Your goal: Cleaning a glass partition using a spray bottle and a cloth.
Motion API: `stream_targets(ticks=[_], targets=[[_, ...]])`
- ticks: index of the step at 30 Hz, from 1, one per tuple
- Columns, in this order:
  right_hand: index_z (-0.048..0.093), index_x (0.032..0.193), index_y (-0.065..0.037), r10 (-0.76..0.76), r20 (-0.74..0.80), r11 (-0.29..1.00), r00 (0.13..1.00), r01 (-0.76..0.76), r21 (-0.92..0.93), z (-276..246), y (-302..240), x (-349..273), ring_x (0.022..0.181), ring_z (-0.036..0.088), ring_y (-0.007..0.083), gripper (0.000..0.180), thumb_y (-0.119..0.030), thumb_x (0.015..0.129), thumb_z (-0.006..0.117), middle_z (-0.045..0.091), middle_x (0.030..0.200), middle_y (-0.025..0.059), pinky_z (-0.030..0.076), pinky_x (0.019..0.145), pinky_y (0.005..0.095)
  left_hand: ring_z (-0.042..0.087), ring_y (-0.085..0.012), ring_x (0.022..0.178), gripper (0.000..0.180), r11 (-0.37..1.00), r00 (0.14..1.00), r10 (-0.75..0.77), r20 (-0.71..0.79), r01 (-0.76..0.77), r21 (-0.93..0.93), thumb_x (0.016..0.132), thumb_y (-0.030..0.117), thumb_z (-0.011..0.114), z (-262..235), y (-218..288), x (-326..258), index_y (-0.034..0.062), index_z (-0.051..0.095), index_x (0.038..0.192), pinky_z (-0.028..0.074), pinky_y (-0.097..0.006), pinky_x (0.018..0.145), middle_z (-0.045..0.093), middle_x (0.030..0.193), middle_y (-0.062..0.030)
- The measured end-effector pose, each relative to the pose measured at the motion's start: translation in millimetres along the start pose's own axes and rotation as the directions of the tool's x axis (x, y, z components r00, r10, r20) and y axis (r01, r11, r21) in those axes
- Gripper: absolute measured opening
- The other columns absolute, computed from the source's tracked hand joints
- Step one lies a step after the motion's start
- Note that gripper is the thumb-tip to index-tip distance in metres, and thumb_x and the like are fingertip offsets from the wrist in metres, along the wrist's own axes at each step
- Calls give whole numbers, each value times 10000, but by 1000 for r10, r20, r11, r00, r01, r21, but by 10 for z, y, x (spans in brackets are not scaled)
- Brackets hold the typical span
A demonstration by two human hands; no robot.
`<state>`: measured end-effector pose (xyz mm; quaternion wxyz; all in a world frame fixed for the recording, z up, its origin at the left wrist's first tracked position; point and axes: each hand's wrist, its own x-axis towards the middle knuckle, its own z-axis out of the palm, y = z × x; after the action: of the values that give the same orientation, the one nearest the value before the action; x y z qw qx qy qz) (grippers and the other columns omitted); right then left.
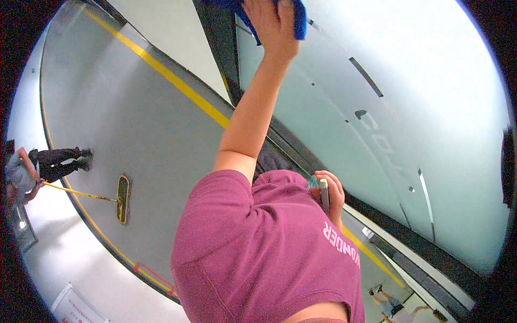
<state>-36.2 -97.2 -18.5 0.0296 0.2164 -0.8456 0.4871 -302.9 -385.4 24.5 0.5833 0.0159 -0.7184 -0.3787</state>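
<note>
My left arm is stretched far up and forward. At the top edge, my left hand (274, 27) presses a blue cloth (300, 20) near the dark frame at the glass panel's edge. Part of the cloth runs out of the picture. My right hand (335, 195) is bent in close beside my maroon shirt, its fingers wrapped round a slim grey object with a pale end (324, 189). Something translucent teal (313, 183) shows next to it. My shirt hides part of that hand, and the held thing's kind cannot be made out.
A large frosted glass panel (334, 70) with dark strips fills the right. Along it runs a dark frame (409, 234). On the grey floor (145, 107) are yellow lines. At far left a person (32, 167) holds a yellow-handled flat mop (123, 199). Another person (393, 307) appears lower right.
</note>
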Motion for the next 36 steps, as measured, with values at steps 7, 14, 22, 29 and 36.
stream_targets(ticks=[7,14,22,29,36], targets=[[617,1059,-34,-58,16,998,998,58,7,72,26,65,1012,637,274,413,-43,684,788,657,1083,147,501,866,348,130,-464,1421,710,973,986,-151,-70,136,-189,1010,422,321,-78,-201,-185,-80,124,1472,59,-523,1159,90,1538,-321],[612,1067,-33,-71,38,997,997,71,10,-4,71,-55,996,642,272,378,-19,721,764,654,1082,144,505,853,335,74,-415,1445,735,789,821,-571,-20,542,-289,1025,460,223,-1,-69,-970,-112,90,1468,26,-454,1182,63,1547,-304],[608,1071,-39,-71,11,997,997,71,-18,-125,115,-160,995,644,282,367,-107,752,776,655,1099,141,505,861,352,107,-463,1434,634,989,996,79,-42,-83,-123,982,403,354,232,1134,-1000,-4,281,1463,32,-659,1098,143,1540,-301],[605,1072,-36,-75,18,997,997,75,2,-233,152,-244,996,645,287,364,-105,757,772,657,1095,143,507,860,361,292,-472,1368,620,939,942,336,-14,-336,-72,969,379,385,-34,1433,381,22,318,1471,203,-611,1091,255,1523,-262],[600,1092,-45,-55,3,998,999,55,-37,-220,71,-172,997,648,302,377,-152,769,763,659,1086,151,507,862,364,258,-463,1385,610,988,975,154,-159,-154,10,1003,383,352,-40,754,431,-44,331,1439,175,-554,1124,272,1510,-276]])
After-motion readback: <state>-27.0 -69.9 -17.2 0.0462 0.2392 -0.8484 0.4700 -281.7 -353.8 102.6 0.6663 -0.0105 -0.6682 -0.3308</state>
